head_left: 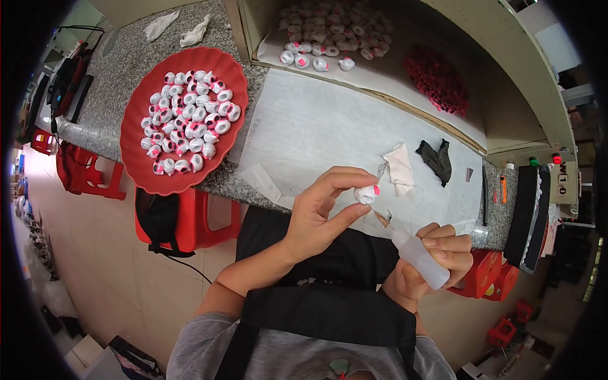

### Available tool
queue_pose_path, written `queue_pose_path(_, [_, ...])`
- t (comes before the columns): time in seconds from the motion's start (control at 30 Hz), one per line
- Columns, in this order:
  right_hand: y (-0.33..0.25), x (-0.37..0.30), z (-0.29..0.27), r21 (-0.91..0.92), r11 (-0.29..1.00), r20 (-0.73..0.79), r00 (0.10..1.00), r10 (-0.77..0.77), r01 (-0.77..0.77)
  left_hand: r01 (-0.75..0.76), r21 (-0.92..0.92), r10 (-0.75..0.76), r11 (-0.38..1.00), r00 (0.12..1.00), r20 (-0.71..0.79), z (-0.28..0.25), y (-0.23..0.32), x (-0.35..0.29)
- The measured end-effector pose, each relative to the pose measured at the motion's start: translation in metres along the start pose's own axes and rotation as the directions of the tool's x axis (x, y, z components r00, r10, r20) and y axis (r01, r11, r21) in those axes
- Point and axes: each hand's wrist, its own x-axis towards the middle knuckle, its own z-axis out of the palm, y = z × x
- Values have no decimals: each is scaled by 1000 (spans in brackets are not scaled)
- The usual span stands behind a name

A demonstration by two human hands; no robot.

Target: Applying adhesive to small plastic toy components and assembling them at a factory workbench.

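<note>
Between the thumb and fingers of my left hand (320,212) is a small white figurine part (365,194) with a pink patch, shaped like a rounded head. My right hand (437,256) is wrapped round a translucent white squeeze bottle (419,258), tilted so that its narrow brownish tip (382,219) points up toward the white part. A short gap separates tip and part. Both hands are above the near edge of the white sheet (304,126). Many similar white and pink parts (190,114) lie on a red scalloped tray (136,136) to the left.
A shelf at the back holds a heap of white parts (342,28) and a pile of dark pink pieces (437,79). On the sheet lie a pale cloth (398,168) and a black crumpled glove-like item (436,161). An orange tool (503,189) is at right; red stools (183,221) stand below.
</note>
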Motion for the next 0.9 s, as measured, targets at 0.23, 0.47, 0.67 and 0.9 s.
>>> queue_pose_path(0.23, [4,7,-3,48,998,-32,999,29,-27,-12,44,15,999,999,-48,-4,2,3])
queue_pose_path(0.47, [63,53,-40,-76,875,5,877,480,-478,20,-35,-28,999,969,-244,-22,13,10])
queue_pose_path(0.67, [158,98,-82,-370,828,71,875,478,-422,23,-35,-31,999,970,-240,-20,12,9])
queue_pose_path(0.9, [180,114,-80,-924,360,246,918,311,126,36,-25,-40,999,975,-220,-22,12,10])
